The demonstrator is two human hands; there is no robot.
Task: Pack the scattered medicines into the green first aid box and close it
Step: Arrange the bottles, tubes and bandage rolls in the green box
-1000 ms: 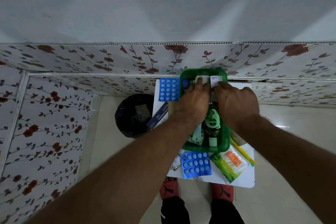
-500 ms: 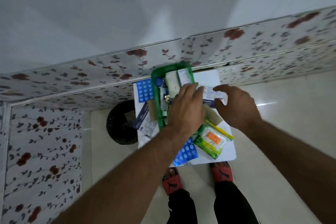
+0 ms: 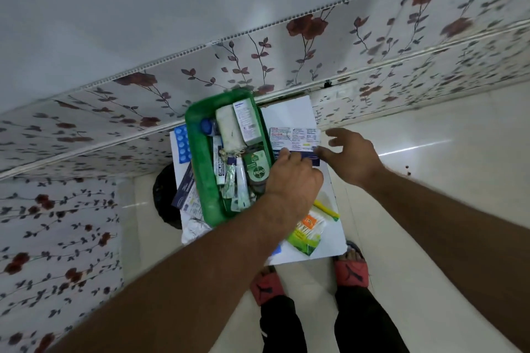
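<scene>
The green first aid box (image 3: 200, 172) stands open on a small white table (image 3: 289, 112). It holds white cartons, several tubes and a Dettol bottle (image 3: 258, 172). A white and blue medicine carton (image 3: 295, 137) lies just right of the box. My left hand (image 3: 292, 178) sits at the box's right rim, its curled fingers on the carton's near left edge. My right hand (image 3: 352, 157) is to the right with fingers spread, its thumb touching the carton's right corner. A blue blister pack (image 3: 182, 143), a dark blue carton (image 3: 186, 192) and a silver strip (image 3: 195, 228) lie left of the box.
A cotton bud pack (image 3: 308, 231) and a yellow item (image 3: 327, 209) lie at the table's near right. A black bin (image 3: 165, 198) stands on the floor left of the table. Flowered wall panels run behind. My feet in red slippers (image 3: 351, 269) are under the table's near edge.
Both hands left the far end of the box. My right hand moved right to the carton beside the box, and my left hand followed to the box's right rim. The view tilted.
</scene>
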